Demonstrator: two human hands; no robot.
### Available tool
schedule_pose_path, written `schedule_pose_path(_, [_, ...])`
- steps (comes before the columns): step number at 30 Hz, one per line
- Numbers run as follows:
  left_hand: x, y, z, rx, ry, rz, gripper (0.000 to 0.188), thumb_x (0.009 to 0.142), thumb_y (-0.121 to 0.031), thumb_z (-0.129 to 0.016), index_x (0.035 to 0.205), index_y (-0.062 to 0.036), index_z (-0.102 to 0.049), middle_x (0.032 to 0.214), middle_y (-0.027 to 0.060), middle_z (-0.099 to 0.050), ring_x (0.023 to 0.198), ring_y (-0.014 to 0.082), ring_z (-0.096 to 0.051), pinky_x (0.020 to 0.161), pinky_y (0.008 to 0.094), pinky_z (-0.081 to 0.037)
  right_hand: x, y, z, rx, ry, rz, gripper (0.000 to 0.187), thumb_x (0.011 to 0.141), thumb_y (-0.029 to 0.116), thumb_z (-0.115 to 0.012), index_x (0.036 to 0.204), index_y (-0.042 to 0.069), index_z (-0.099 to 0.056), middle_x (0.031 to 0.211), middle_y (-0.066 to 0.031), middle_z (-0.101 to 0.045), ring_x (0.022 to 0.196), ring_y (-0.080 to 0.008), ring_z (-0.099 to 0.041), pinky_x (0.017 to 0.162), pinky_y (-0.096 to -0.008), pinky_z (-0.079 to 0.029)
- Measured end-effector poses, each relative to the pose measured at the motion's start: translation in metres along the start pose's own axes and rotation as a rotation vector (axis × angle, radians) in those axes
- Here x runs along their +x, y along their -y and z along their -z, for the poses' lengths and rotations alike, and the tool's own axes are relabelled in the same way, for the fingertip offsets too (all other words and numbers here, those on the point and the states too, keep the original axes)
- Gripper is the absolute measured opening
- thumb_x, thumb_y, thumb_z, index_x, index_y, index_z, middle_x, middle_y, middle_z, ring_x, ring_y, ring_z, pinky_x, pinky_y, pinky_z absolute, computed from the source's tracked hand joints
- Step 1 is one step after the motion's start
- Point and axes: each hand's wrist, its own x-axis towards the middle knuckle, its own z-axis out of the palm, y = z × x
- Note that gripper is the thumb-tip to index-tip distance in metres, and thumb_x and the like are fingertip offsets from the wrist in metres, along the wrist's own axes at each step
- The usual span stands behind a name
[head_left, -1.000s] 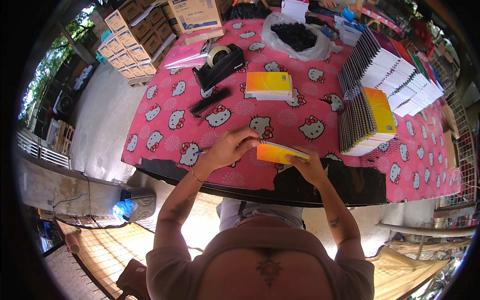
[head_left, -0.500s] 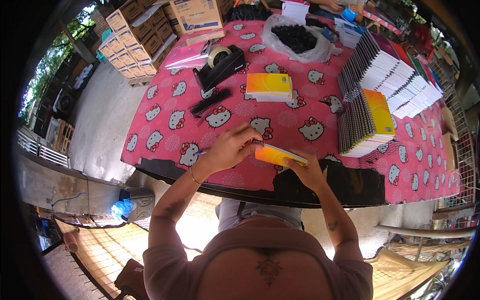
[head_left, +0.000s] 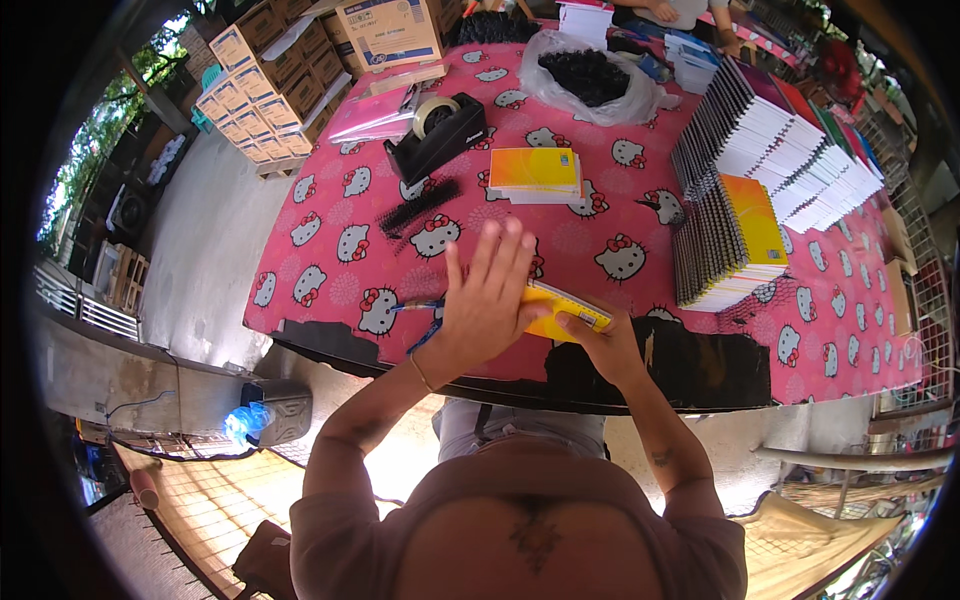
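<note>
In my right hand (head_left: 608, 348) is a small yellow-orange notebook (head_left: 563, 306), held above the near edge of the table with the thumb on top. My left hand (head_left: 485, 298) lies flat against its left end, fingers stretched out and pointing away from me. That hand hides the notebook's left edge, so I cannot make out its binding there. Beside my left wrist is a thin blue-handled tool (head_left: 420, 306), partly covered. Farther off sits a short pile of yellow-orange pads (head_left: 533, 172), with loose black spiral coils (head_left: 422, 205) to its left.
A black tape dispenser (head_left: 440, 145) stands behind the coils. On the right rise stacks of yellow spiral notebooks (head_left: 735, 250) and white-paged ones (head_left: 785, 150). A plastic bag of black coils (head_left: 590, 80) is at the back. Cardboard boxes (head_left: 265, 95) stand left; a person (head_left: 675, 15) is across the table.
My left hand has gone from curled fingers at the notebook's end to flat, stretched fingers against it. The notebook has tilted slightly in my right hand. The person opposite has moved their hands.
</note>
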Motion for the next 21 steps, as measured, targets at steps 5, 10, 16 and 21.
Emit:
schedule_pose_path(5, [-0.033, -0.023, -0.014, -0.121, -0.082, -0.044, 0.084, 0.098, -0.064, -0.041, 0.148, 0.0039, -0.038, 0.153, 0.0258, -0.04, 0.147, 0.041, -0.032, 0.115, 0.0672, -0.01, -0.002, 0.002, -0.004, 0.018, -0.007, 0.054, 0.032, 0.096, 0.018, -0.069, 0.121, -0.003, -0.066, 0.097, -0.0048, -0.071, 0.087, -0.0068, -0.063, 0.075, -0.0246, -0.052])
schedule_pose_path(10, [-0.052, -0.036, -0.019, -0.149, -0.051, -0.127, 0.08, 0.097, -0.063, -0.043, 0.146, -0.0002, -0.043, 0.153, 0.0213, -0.042, 0.146, 0.0353, -0.035, 0.115, 0.0645, -0.017, -0.005, 0.001, -0.001, 0.048, 0.033, 0.041, 0.031, 0.095, 0.014, -0.07, 0.122, -0.002, -0.067, 0.1, -0.0055, -0.072, 0.09, -0.0088, -0.065, 0.081, -0.0263, -0.053])
schedule_pose_path(16, [-0.003, -0.015, 0.006, -0.031, -0.045, -0.103, 0.08, 0.094, -0.063, -0.05, 0.148, -0.0038, -0.043, 0.155, 0.018, -0.041, 0.147, 0.0308, -0.035, 0.116, 0.0623, -0.018, -0.004, 0.003, -0.004, -0.087, 0.046, 0.036, 0.03, 0.095, 0.014, -0.069, 0.121, -0.002, -0.067, 0.096, -0.0064, -0.073, 0.086, -0.0093, -0.066, 0.077, -0.0278, -0.054])
schedule_pose_path(21, [-0.015, -0.028, -0.025, -0.188, -0.064, -0.147, 0.084, 0.093, -0.062, -0.052, 0.149, -0.0003, -0.039, 0.156, 0.021, -0.037, 0.148, 0.0339, -0.032, 0.116, 0.0637, -0.018, 0.01, -0.028, 0.003, -0.087, 0.077, 0.034, 0.028, 0.095, 0.013, -0.067, 0.12, 0.0, -0.068, 0.09, -0.0053, -0.073, 0.084, -0.0082, -0.065, 0.072, -0.0276, -0.053])
